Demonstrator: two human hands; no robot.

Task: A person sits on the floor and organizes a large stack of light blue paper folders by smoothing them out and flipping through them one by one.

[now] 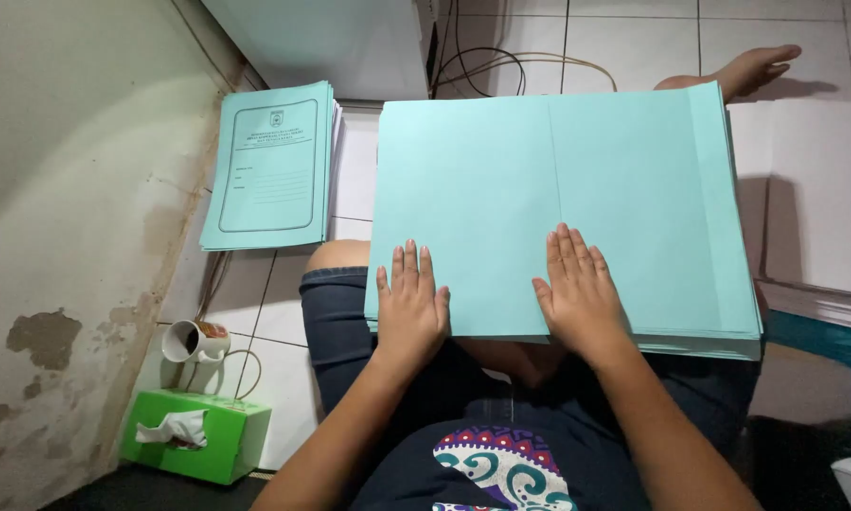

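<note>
A thick stack of large light-green paper sheets (pixel 558 180) lies across my lap, its top sheet showing a vertical crease down the middle. My left hand (pixel 411 308) rests flat on the near left part of the top sheet, fingers slightly apart. My right hand (pixel 579 289) lies flat just right of the crease, near the front edge. Neither hand grips anything. My legs are mostly hidden under the stack.
A second stack of green printed covers (pixel 272 166) sits on the tiled floor at the left. A white mug (pixel 194 341) and a green tissue box (pixel 198 435) stand by the stained wall. White paper stacks (pixel 814 208) lie to the right. Cables (pixel 487 66) run behind.
</note>
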